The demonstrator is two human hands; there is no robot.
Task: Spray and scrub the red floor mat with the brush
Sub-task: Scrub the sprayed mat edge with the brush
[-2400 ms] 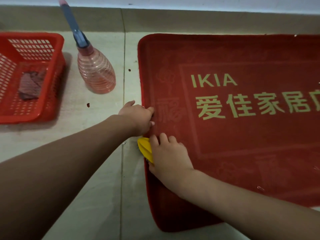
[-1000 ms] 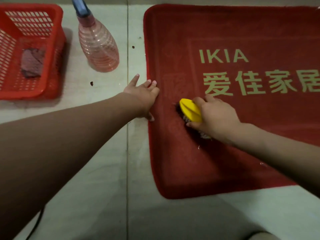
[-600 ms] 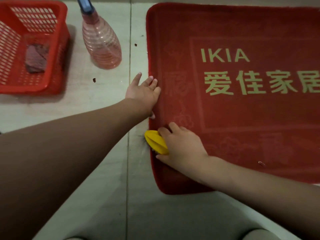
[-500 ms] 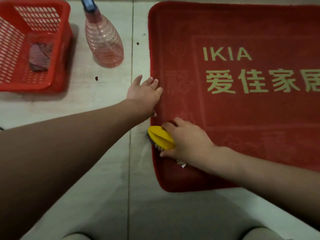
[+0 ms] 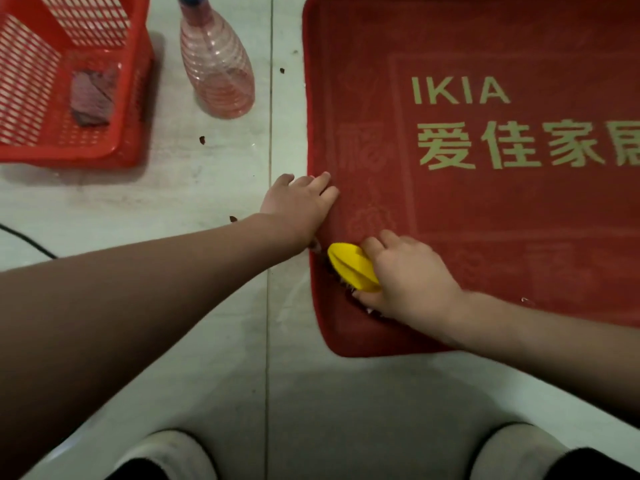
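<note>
Right hand (image 5: 408,282): my fingers curled round yellow brush (image 5: 351,270), bristles on red floor mat (image 5: 485,220) near its 7 o'clock corner. Left hand (image 5: 298,202): fingers flat, pressing mat's 9 o'clock edge.

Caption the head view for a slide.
Right hand holds yellow brush on the red mat; left hand presses the mat's edge.

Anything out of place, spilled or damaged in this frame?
Only litter: small dark crumbs lie on the tiles between the upright spray bottle and the left hand, and a pale fleck sits on the red mat.
</note>
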